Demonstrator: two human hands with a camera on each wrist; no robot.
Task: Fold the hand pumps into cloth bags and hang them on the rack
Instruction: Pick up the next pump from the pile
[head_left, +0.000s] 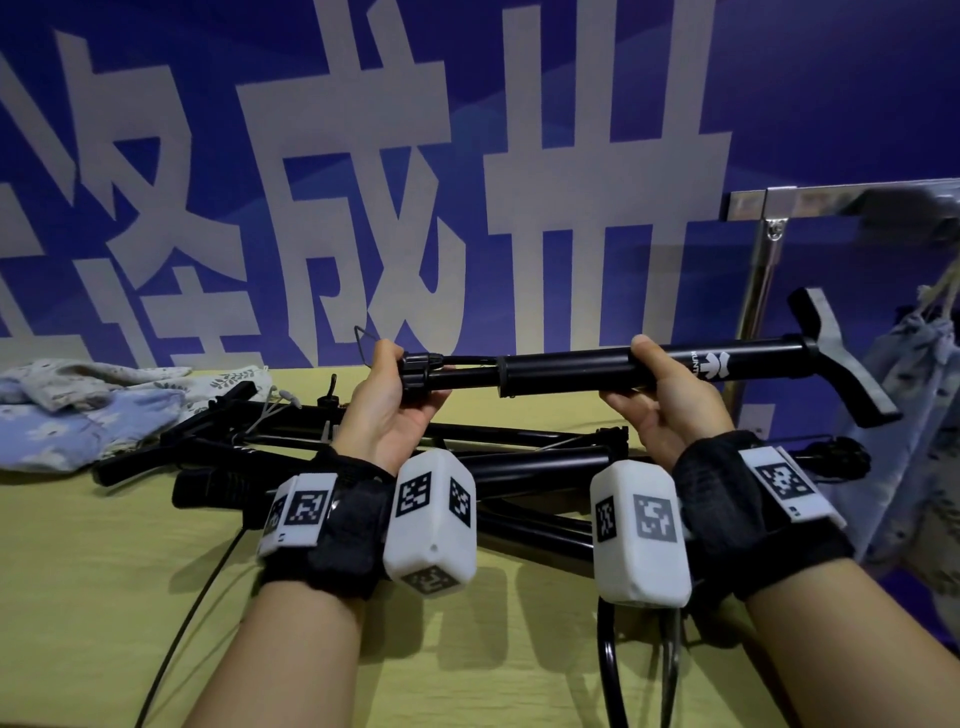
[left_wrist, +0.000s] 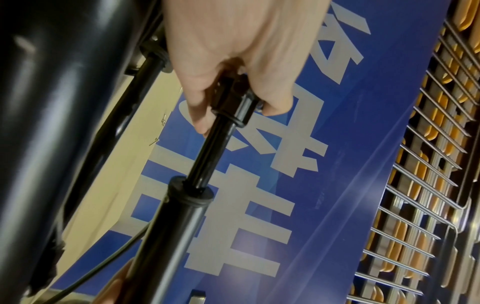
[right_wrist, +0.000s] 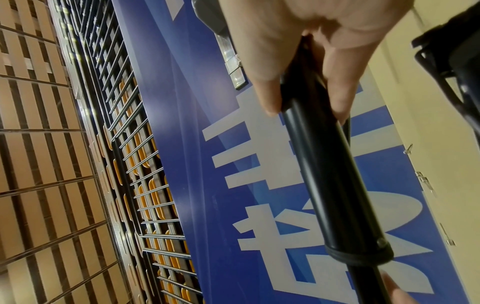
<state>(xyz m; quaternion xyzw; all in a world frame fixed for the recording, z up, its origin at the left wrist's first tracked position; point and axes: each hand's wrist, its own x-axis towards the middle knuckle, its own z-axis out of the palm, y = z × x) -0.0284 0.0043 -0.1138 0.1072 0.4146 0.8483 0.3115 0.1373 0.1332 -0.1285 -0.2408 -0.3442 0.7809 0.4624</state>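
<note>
A black hand pump (head_left: 623, 371) is held level above the table (head_left: 104, 571), roughly at mid-frame in the head view, its long axis running left to right. The T-shaped handle (head_left: 841, 353) sits at the right end; a thinner black section with a fitting projects from the left end of the barrel.

The left hand (head_left: 400, 395) closes around the fitting at the pump's left end, thumb on the near side and fingers curled over the far side; the left wrist view shows the fingers (left_wrist: 200, 111) wrapped around this black end piece. The right hand (head_left: 670, 395) grips the barrel beside the white printed logo, thumb on top; the right wrist view shows its fingers (right_wrist: 267, 92) curled about the smooth black tube (right_wrist: 330, 174).

Beneath the hands, several more black pumps (head_left: 519, 467) lie in a loose, crossing heap on the yellow table. At the far left of the table lies a pile of patterned cloth bags (head_left: 93, 410), blue-floral and leaf-printed, touching the heap's left edge.

At the right stands a metal rack (head_left: 769, 260) with a horizontal top bar. A pale patterned bag (head_left: 914, 415) hangs from it by its drawstring.

Behind the table rises a blue board (head_left: 519, 78) bearing large pale characters. Each wrist carries a black strap and white marker blocks.
</note>
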